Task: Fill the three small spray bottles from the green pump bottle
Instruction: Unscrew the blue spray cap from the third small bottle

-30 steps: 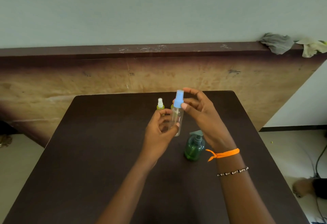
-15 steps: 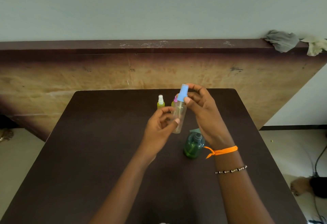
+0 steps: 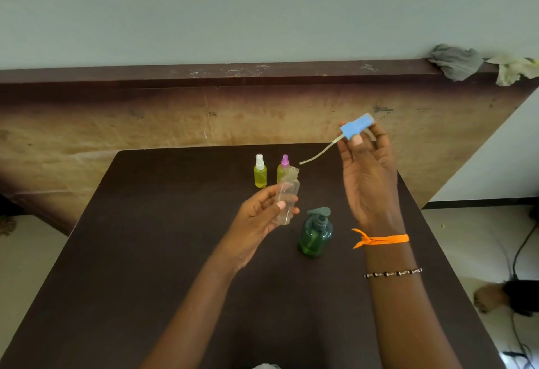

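Item one, clear spray bottle (image 3: pixel 286 198): empty by the look of it, neck open, held off the table (image 3: pixel 151 252) in your left hand (image 3: pixel 256 223), fingers and thumb curled round its lower body so the mouth tilts up and away from you, free for filling. Item two, blue sprayer head (image 3: pixel 356 127): pinched between the thumb and fingertips of your right hand (image 3: pixel 368 176), raised well clear to the right, its dip tube (image 3: pixel 318 153) trailing down and left with the tip ending near the bottle's mouth but out of it; holding it high likely keeps the tube from dragging on the table. Item three, green pump bottle (image 3: pixel 315 234): upright on the table, just right of and nearer you than the held bottle, between your two forearms, untouched, pump head on; it stands within easy reach of the right hand once the sprayer is put down. Item four, white-capped spray bottle (image 3: pixel 260 172): upright near the far edge, yellow liquid inside, cap on. Item five, pink-capped spray bottle (image 3: pixel 283 169): just beside it, partly hidden by the clear bottle's neck, also yellow-filled and capped. Judged from this, two of three appear done and set back out of the way. Surrounds: orange band (image 3: pixel 379 239) and beaded bracelet (image 3: pixel 392 273) on your right wrist; two crumpled cloths (image 3: pixel 455 61) on the ledge beyond.
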